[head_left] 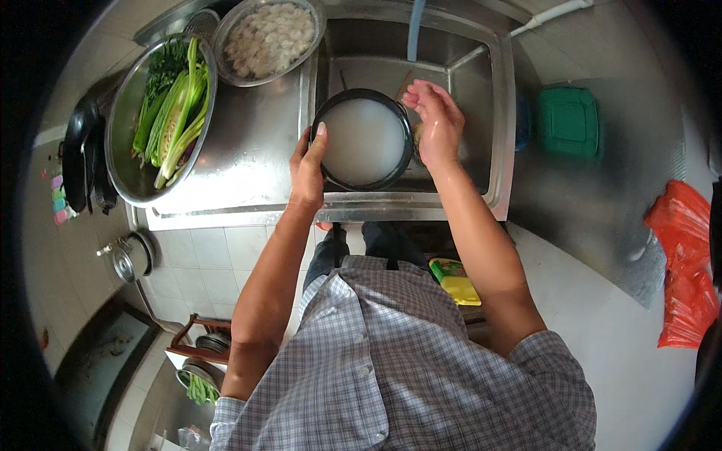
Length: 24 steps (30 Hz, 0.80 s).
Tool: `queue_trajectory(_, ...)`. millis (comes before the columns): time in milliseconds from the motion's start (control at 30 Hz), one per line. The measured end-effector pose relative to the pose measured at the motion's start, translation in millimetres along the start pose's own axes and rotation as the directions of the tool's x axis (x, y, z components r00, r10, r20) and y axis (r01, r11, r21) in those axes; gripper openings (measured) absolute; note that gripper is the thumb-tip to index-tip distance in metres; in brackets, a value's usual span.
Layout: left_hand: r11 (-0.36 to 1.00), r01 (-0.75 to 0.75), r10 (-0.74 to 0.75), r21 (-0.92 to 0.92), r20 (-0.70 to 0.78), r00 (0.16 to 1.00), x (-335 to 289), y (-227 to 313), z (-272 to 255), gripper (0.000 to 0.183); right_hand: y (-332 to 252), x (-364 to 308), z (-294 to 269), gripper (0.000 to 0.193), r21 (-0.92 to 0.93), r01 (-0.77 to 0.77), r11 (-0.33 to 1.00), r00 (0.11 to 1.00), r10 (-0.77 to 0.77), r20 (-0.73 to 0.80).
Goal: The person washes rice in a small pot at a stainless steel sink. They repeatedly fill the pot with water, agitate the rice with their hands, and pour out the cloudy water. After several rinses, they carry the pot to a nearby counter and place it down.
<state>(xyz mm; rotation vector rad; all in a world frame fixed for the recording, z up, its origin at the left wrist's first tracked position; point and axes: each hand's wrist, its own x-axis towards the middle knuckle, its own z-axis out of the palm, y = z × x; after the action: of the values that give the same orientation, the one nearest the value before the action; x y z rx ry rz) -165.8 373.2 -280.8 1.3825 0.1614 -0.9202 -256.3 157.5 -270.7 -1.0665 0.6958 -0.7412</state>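
Observation:
A black round pot (406, 154) filled with cloudy white water (362, 141) is over the sink basin. My left hand (307, 167) grips its left rim, thumb on top and the other fingers down the outer side. To the right of the pot, my right hand (438, 124) is raised, looks wet and holds nothing. Its fingers are stretched out and a little bent, close to the rim. A pale blue hose or stream of water (416, 30) comes down at the back of the sink. What lies under the pot is mostly hidden.
On the left drainboard stand a metal bowl (113, 161) of green vegetables and a bowl (322, 30) of pale pieces in water. The steel sink's right edge (502, 128) borders a counter with a green plastic basin (568, 122). A red plastic bag (683, 263) lies far right.

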Motion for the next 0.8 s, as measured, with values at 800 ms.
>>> queue_trajectory(800,0.975,-0.064,0.088,0.211,-0.107,0.990,5.2,20.4,16.5,0.116,99.3,16.2,-34.0,0.038,0.847,-0.294,0.443,0.860,0.510,0.032)
